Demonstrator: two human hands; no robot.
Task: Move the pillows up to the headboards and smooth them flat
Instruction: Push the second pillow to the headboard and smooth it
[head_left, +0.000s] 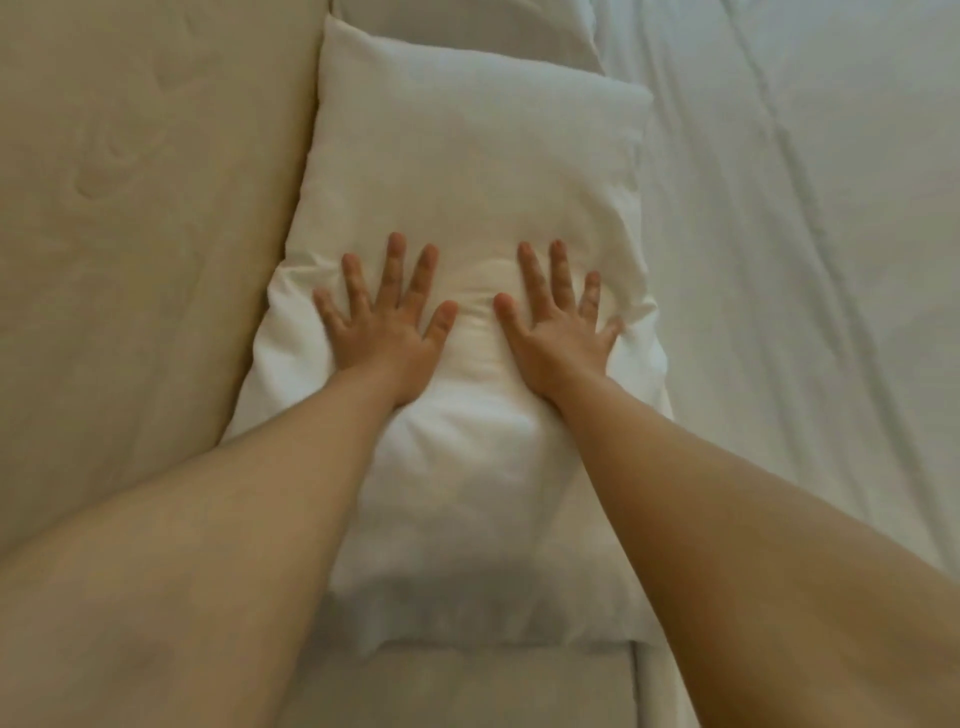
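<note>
A white pillow (467, 166) lies lengthwise in the middle of the view, its long left side against the beige padded headboard (140, 208). My left hand (387, 322) and my right hand (558, 322) press flat on the pillow, palms down and fingers spread, side by side with a small gap between the thumbs. The fabric dents and creases around both hands. My forearms cover parts of the pillow's near half. A second white pillow (467, 21) shows partly at the top edge, beyond the first one.
White bed linen (805, 260) with long soft creases fills the right side. At the bottom, below the pillow, a strip of beige sheet (457, 686) shows between my forearms.
</note>
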